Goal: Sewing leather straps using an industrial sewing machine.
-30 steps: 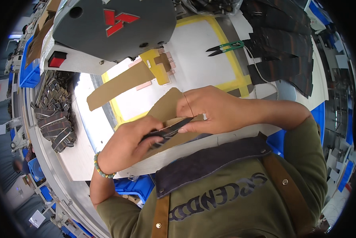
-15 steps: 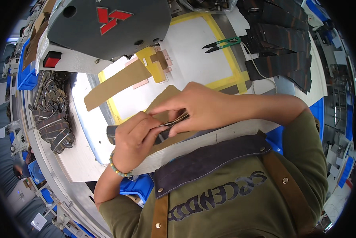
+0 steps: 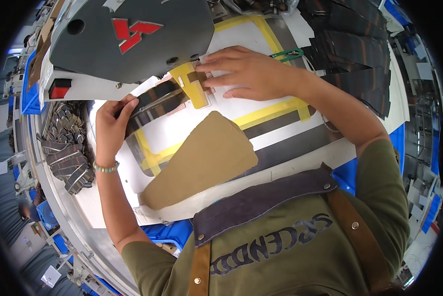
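Observation:
My left hand point(image 3: 114, 121) pinches the left end of a dark striped fabric strip point(image 3: 157, 98). The strip runs right, toward a yellow clamp plate point(image 3: 194, 90) beneath the sewing machine head point(image 3: 132, 42). My right hand point(image 3: 253, 74) lies palm down at the strip's other side. Its fingers are spread, and the fingertips reach the plate's right edge; what lies under them is partly hidden. In front of both hands, a tan, tapering flat piece point(image 3: 204, 160) rests on the work surface, touched by neither.
Green-handled thread snips point(image 3: 288, 54) lie partly behind my right hand. Dark striped fabric pieces point(image 3: 352, 54) are stacked at the far right. A heap of striped pieces point(image 3: 66, 148) sits at the left. Yellow tape point(image 3: 276, 111) borders the white work surface.
My hands have parted from a folded piece near me and moved forward, left hand leftward, right hand to the clamp plate. Dark striped fabric now shows where a tan strip lay.

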`<act>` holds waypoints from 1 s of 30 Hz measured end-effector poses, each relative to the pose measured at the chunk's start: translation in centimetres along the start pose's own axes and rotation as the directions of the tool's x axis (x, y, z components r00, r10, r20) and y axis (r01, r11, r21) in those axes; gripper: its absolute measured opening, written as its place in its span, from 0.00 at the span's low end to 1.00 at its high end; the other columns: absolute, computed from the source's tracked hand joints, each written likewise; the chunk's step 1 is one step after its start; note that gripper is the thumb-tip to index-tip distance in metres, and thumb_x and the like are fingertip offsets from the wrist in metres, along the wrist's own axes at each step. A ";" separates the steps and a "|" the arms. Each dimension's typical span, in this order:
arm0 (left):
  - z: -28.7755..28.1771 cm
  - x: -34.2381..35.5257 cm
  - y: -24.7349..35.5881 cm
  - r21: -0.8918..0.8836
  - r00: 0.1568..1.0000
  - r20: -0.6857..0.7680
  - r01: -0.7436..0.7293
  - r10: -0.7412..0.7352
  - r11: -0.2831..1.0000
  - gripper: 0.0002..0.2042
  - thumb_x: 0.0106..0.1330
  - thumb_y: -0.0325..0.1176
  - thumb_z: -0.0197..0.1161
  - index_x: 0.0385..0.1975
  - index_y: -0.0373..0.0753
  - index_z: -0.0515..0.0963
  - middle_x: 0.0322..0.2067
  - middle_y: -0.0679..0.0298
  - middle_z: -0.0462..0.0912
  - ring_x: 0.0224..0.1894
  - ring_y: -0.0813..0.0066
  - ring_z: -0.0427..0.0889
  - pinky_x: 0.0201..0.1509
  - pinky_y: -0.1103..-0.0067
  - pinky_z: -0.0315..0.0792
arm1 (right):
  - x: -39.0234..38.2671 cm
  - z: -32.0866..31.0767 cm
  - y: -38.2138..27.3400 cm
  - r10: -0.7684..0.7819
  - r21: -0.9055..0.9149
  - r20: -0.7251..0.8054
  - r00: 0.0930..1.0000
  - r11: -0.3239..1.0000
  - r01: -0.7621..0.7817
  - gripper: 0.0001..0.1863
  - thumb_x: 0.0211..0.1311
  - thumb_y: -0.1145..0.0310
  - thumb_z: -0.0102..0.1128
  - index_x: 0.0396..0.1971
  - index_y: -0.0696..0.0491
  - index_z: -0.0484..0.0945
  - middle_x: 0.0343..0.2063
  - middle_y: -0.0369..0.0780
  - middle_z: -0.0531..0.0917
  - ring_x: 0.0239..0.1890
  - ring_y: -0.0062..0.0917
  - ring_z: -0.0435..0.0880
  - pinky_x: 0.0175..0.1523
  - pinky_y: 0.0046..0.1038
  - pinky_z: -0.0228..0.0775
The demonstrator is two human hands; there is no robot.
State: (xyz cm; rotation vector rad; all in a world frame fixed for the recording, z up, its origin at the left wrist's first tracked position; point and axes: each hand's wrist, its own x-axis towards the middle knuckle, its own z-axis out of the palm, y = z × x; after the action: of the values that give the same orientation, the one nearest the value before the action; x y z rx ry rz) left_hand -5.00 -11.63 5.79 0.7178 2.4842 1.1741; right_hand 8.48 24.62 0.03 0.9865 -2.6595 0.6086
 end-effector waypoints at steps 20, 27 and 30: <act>7.5 1.1 0.9 0.693 0.869 -0.077 -0.306 0.489 0.653 0.15 0.68 0.30 0.74 0.52 0.32 0.87 0.45 0.55 0.91 0.43 0.57 0.88 0.57 0.69 0.78 | -0.7 0.3 0.4 0.019 0.051 -0.010 1.000 0.999 -0.018 0.26 0.68 0.59 0.70 0.64 0.48 0.83 0.74 0.38 0.75 0.76 0.37 0.70 0.79 0.45 0.61; 9.6 -2.3 2.7 0.604 0.850 0.124 -0.474 0.512 0.640 0.23 0.66 0.28 0.71 0.61 0.32 0.83 0.64 0.53 0.83 0.68 0.47 0.77 0.72 0.58 0.70 | -0.8 0.2 0.3 0.070 0.075 -0.021 0.997 0.995 -0.068 0.27 0.68 0.59 0.70 0.65 0.51 0.82 0.74 0.40 0.75 0.76 0.35 0.71 0.79 0.44 0.61; 9.4 -2.4 2.5 0.593 0.857 0.133 -0.472 0.498 0.653 0.23 0.66 0.29 0.71 0.62 0.32 0.82 0.67 0.53 0.81 0.70 0.47 0.75 0.73 0.57 0.68 | -0.7 -0.2 0.1 0.065 0.052 -0.031 0.997 0.997 -0.063 0.27 0.67 0.60 0.70 0.64 0.52 0.82 0.74 0.40 0.75 0.76 0.36 0.70 0.79 0.44 0.60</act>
State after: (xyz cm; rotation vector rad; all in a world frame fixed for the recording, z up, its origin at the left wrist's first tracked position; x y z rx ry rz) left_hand 2.14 -5.63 2.05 1.6370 2.8080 0.4606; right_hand 8.96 25.19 -0.14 0.8991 -2.6681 0.7032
